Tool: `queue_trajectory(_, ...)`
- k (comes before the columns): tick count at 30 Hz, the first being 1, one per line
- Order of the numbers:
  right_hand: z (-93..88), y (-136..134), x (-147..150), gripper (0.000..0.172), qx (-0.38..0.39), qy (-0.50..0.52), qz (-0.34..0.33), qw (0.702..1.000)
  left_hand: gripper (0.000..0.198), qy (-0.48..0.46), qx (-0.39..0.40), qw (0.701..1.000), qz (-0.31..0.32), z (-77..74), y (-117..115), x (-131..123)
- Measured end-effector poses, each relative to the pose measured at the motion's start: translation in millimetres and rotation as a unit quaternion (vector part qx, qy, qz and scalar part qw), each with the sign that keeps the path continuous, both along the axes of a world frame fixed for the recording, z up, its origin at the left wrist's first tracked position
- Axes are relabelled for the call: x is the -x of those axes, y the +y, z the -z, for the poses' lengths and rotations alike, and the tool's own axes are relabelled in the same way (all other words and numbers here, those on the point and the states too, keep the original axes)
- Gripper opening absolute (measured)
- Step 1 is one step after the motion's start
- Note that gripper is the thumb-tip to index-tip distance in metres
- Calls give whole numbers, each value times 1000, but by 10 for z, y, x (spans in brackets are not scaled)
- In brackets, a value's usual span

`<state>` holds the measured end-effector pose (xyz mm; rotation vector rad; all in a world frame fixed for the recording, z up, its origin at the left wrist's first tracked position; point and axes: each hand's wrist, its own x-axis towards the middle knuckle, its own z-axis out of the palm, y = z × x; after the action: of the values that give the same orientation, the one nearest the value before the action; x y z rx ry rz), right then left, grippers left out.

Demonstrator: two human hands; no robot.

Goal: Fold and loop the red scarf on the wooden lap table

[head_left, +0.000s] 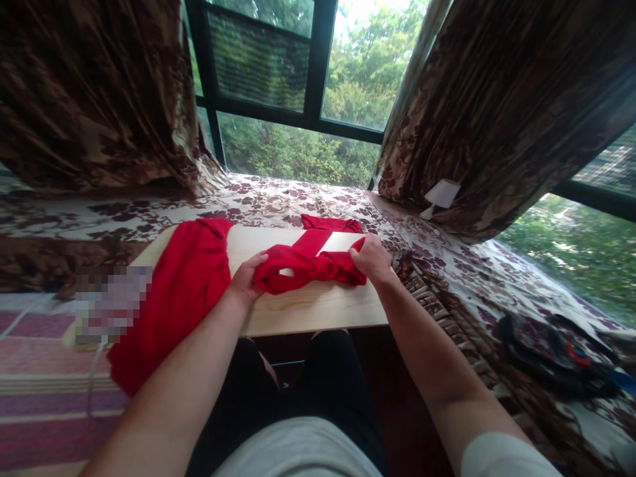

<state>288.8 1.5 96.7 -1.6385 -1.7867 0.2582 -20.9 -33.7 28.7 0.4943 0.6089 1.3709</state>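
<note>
Nearest: dark-trousered lap and pale shirt hem at the bottom, both forearms reaching forward over a light wood board set across the lap. Left hand grips the left end of a bunched red cloth, fingers curled over the fold; right hand clamps the right end, fist closed on the gathered fabric. Cloth sits mid-board, directly ahead, long axis left-right, spanning hand to hand, so both hands are equally on it and neither has to reach. Fabric is thin, soft, matte, twisted into a loose roll with a flat tail running back-right toward the far edge. Something pale shows under that tail; can't tell what. A second red garment lies just left of the left hand, flat, draped off the board's near-left corner onto a striped pink mat. Further out: floral sheet over the ledge, dark bag on the right, heavy brown patterned curtains either side, black-framed window with trees behind.
</note>
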Motion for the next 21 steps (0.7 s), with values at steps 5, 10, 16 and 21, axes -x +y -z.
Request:
queue_trajectory(5, -48, -339, 545, 22, -31, -195, -182, 963, 13, 43, 40, 998, 1, 5, -11, -26)
queue_trajectory(10, 90, -518, 850, 31, 36, -361, -213, 907, 12, 54, 57, 997, -20, 8, 27, -37)
queue_trajectory(16, 173, -439, 863, 29, 46, -381, -145, 912, 12, 76, 74, 994, -30, -2, 45, -43)
queue_trajectory(21, 98, -301, 713, 25, 38, -287, -123, 949, 12, 70, 70, 995, -30, 27, 59, -37)
